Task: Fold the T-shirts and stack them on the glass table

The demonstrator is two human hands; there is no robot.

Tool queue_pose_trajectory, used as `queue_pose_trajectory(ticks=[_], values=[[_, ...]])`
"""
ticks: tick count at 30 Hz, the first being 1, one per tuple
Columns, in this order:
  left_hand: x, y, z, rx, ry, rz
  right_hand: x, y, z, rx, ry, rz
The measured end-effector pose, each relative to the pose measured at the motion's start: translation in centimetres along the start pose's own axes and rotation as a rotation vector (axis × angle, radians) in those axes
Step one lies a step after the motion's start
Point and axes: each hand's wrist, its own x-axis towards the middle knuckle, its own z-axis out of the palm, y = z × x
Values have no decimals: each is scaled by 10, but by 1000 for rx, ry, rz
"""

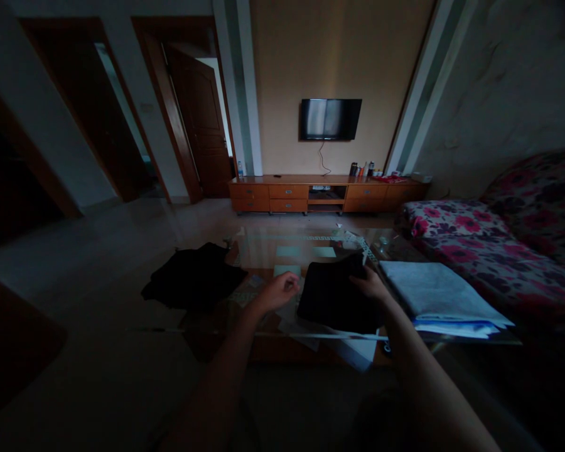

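Observation:
A folded black cloth (336, 298), perhaps a garment, lies on the glass coffee table (257, 242) in front of me. My right hand (371, 284) grips its right upper edge, fingers closed over the fabric. Just off the cloth's left side, my left hand (282, 292) is held with its fingers curled in, and nothing shows in them. Another black cloth (195, 276) is spread loosely at the table's left end. The dim light hides the folds of both cloths.
A stack of pale folded sheets or bags (442, 292) sits on the table's right end. Papers (358, 351) show by the near edge. To the right is a flowered sofa (471, 242). A low TV cabinet (287, 191) with bottles stands against the far wall.

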Motion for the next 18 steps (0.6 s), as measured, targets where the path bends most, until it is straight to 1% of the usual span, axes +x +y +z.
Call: queue_pose_trajectory(ticks=[1, 2, 5, 7, 9, 11, 13, 15, 16, 18], values=[[-1, 3, 1, -25, 34, 29, -7, -12, 2, -25, -25, -70], [-2, 8, 1, -41, 74, 64, -16, -26, 3, -44, -78, -149], [-10, 34, -2, 23, 213, 199, -49, -70, 0, -54, -343, -399], [-18, 55, -6, 127, 289, 287, -70, -96, -5, -58, -450, -491], [-27, 73, -10, 183, 327, 331, -85, -114, -11, -50, -521, -536], [-36, 83, -13, 147, 289, 309, -93, -123, -15, -42, -598, -546], [-41, 82, -12, 42, 179, 216, -95, -124, -16, -39, -672, -539], [-43, 75, -8, -77, 52, 91, -96, -122, -15, -54, -707, -527], [-42, 70, -5, -128, 10, 39, -96, -121, -15, -78, -705, -518], [-40, 59, 2, -204, -29, -8, -96, -120, -13, -147, -681, -501]])
